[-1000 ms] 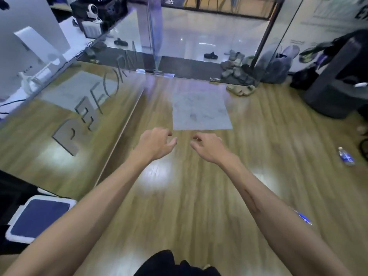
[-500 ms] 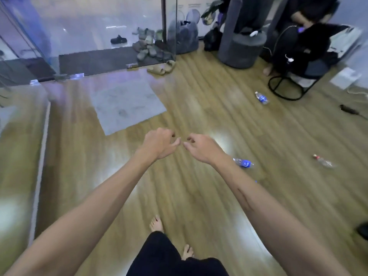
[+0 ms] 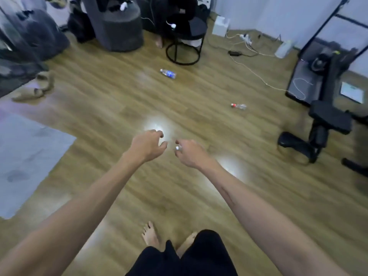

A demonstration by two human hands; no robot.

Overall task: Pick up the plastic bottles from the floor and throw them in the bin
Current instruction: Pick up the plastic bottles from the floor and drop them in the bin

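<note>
Both hands held nothing. The left hand and right hand hung side by side at arm's length over the floor, fingers loosely curled, probably ready to reach. A small bright spot showed at the right fingertips; what it was could not be told. Beyond them, well apart, lay a blue-label bottle near a round stool and a red-cap bottle further right, both on their sides. No bin was in sight.
</note>
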